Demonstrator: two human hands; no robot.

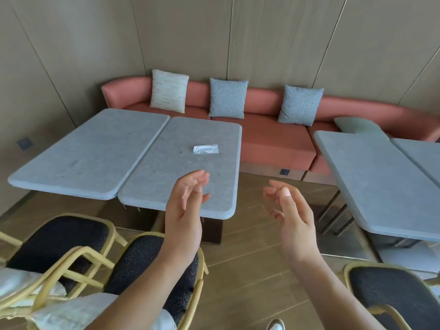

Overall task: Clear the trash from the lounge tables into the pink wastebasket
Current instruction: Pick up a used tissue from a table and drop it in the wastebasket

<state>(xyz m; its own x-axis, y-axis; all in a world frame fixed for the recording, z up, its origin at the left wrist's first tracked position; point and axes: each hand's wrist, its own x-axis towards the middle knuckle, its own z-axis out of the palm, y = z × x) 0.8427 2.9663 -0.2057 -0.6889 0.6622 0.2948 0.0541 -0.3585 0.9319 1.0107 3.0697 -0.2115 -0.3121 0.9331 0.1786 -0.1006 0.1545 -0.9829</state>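
A crumpled silvery wrapper (205, 149) lies on the right one of two grey tables (152, 184) pushed together, toward its far right side. My left hand (184, 208) hovers over that table's near right corner, fingers apart and empty, short of the wrapper. My right hand (289, 210) is raised over the floor gap between the table groups, also open and empty. No pink wastebasket is in view.
A red bench sofa (269, 136) with three cushions runs along the back wall. Another grey table pair (371, 182) stands at the right. Yellow-framed chairs with black seats (71, 236) stand at the near left, one more chair (390, 294) at the bottom right. Wooden floor (250, 258) lies between.
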